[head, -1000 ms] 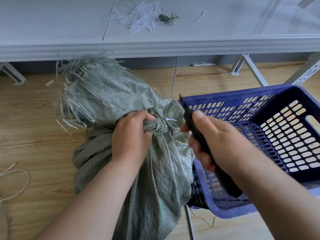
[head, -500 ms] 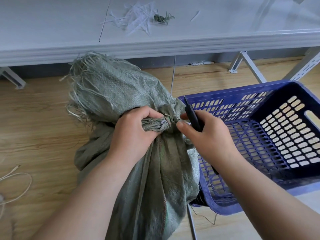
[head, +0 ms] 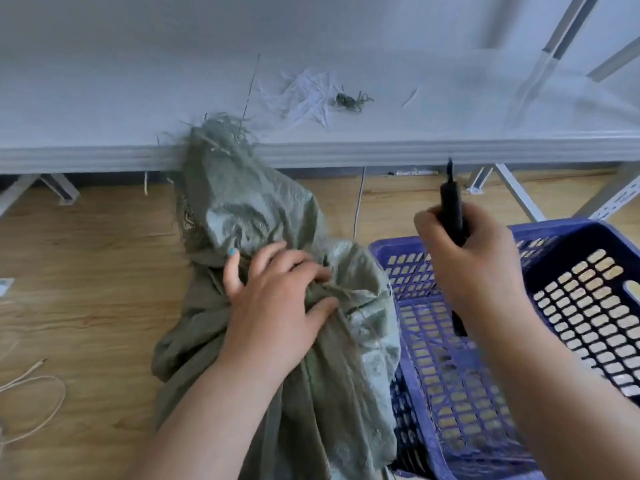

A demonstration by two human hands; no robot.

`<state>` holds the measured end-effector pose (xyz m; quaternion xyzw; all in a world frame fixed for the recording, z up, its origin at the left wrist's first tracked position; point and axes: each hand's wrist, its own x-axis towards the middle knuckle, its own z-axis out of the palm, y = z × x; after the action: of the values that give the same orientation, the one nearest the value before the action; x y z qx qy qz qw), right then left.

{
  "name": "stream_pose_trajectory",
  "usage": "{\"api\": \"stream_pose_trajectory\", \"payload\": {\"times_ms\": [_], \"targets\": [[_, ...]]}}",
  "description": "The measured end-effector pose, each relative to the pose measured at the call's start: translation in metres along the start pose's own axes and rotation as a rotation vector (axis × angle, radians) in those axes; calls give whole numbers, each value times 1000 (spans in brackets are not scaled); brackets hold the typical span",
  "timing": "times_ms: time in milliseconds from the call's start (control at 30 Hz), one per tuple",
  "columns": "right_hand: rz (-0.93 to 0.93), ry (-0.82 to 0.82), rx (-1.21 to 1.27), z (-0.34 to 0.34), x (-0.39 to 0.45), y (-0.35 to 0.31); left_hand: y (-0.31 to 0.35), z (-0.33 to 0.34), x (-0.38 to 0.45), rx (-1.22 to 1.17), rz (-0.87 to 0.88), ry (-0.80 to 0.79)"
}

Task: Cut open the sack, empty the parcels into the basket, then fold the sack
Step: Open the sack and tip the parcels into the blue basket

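We see nothing of the parcels; the woven green sack (head: 277, 216) hides its contents, and motion blurs the scene. Our left hand (head: 277, 299) bunches the sack's neck in curled fingers, on the wooden floor (head: 86, 271) beside the blue basket (head: 485, 393). Our right hand (head: 474, 258) grips a black cutter (head: 452, 206) upright above the basket rim, blade indistinct.

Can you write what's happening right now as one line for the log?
left hand: grips sack neck | right hand: holds cutter, tip up, clear of sack | basket: no parcels seen
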<state>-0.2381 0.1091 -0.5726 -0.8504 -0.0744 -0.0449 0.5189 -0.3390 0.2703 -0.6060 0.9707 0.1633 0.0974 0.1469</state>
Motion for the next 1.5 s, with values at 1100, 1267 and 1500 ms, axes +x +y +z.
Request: {"api": "stream_pose_trajectory", "payload": {"times_ms": [1100, 1267, 1500], "targets": [[485, -425, 630, 96, 83, -72, -29, -1, 14, -227, -117, 11], [503, -470, 800, 94, 31, -52, -18, -7, 21, -369, -148, 140], [385, -363, 781, 91, 12, -47, -22, -14, 21, -385, -72, -91]]}}
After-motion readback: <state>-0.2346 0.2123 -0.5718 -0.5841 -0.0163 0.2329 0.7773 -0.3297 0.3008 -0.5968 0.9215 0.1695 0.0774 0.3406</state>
